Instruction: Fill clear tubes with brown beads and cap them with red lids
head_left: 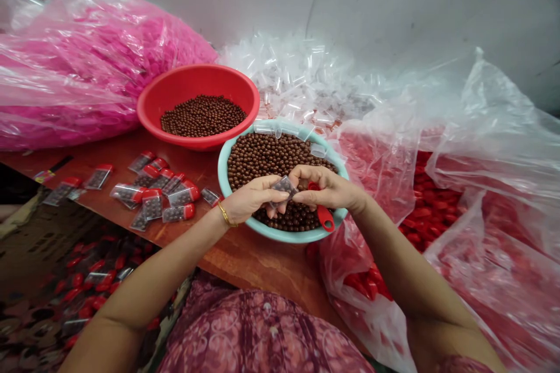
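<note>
Over a teal plastic basin (224, 175) heaped with glossy brown balls (271, 154), the left hand (249, 198) and right hand (326, 186) meet at the centre, forearms angled inward from the near side. Their curled fingers grip a clear plastic tube (283, 189) holding brown balls. The basin's position beneath seems meant to catch strays. A red plastic scoop (324, 217) sits under the right hand; any grip on it cannot be told. Red-capped filled tubes (151, 201) lie on the wooden table (262, 268) to the left, within easy reach.

Left hand (249, 199) and right hand (327, 187) close together — fingers (268, 187) curled, pinching.
</note>
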Available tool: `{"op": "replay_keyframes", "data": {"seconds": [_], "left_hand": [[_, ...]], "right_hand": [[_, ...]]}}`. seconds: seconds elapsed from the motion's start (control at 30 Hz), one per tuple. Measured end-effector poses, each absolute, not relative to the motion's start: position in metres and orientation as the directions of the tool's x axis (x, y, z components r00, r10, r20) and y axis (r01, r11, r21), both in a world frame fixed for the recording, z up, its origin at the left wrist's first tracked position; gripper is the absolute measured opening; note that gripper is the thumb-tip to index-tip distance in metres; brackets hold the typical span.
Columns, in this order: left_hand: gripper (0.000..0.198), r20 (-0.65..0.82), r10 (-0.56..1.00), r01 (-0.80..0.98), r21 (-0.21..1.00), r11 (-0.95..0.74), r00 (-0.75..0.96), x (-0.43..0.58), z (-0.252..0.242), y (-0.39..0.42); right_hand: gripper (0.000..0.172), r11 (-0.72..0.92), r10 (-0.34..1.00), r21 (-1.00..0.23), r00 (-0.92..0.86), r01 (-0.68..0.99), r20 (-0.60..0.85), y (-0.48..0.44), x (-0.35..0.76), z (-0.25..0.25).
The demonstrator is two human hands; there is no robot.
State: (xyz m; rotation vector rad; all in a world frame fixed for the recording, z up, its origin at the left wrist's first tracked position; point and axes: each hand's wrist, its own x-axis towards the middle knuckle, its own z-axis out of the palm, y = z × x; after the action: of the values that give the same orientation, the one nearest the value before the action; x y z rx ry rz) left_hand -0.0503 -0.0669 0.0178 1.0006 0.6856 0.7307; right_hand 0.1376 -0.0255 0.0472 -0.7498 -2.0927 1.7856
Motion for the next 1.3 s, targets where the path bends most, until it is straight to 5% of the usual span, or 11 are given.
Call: {"op": "replay_keyframes", "data": {"seconds": [0.3, 0.47, 0.67, 0.93, 1.17, 1.3], "left_hand": [[0.029, -0.110, 0.858, -0.238, 0.936, 0.259, 0.501, -0.050, 0.016, -0.068], [0.031, -0.061, 0.881, -0.240, 0.951, 0.193, 0.469, -0.049, 0.014, -0.069], [0.034, -0.022, 0.875, -0.237, 0.959, 0.155, 0.483, -0.050, 0.016, -0.072], [0.033, 0.028, 0.944, -0.272, 0.960, 0.067, 0.330, -0.049, 0.017, -0.077], [0.028, 0.048, 0.915, -0.203, 0.979, 0.037, 0.400, -0.047, 0.017, -0.078], [0.024, 0.051, 0.938, -0.087, 0.996, -0.022, 0.344, -0.045, 0.010, -0.080]], "right_hand": [[0.046, 0.108, 0.754, -0.953, -0.649, 0.282, -0.106, -0.010, 0.143, 0.051], [0.036, 0.144, 0.967, -0.957, -0.242, 0.250, 0.082, -0.011, 0.133, 0.043], [0.036, 0.239, 0.964, -0.941, 0.061, 0.238, 0.260, -0.025, 0.116, 0.036], [0.025, 0.335, 0.931, -0.877, -0.263, 0.344, 0.252, -0.047, 0.130, 0.036], [0.025, 0.535, 0.845, -0.548, -0.394, 0.643, 0.362, -0.056, 0.142, 0.045], [0.035, 0.547, 0.832, -0.623, -0.448, 0.560, 0.327, -0.062, 0.133, 0.046]]}}
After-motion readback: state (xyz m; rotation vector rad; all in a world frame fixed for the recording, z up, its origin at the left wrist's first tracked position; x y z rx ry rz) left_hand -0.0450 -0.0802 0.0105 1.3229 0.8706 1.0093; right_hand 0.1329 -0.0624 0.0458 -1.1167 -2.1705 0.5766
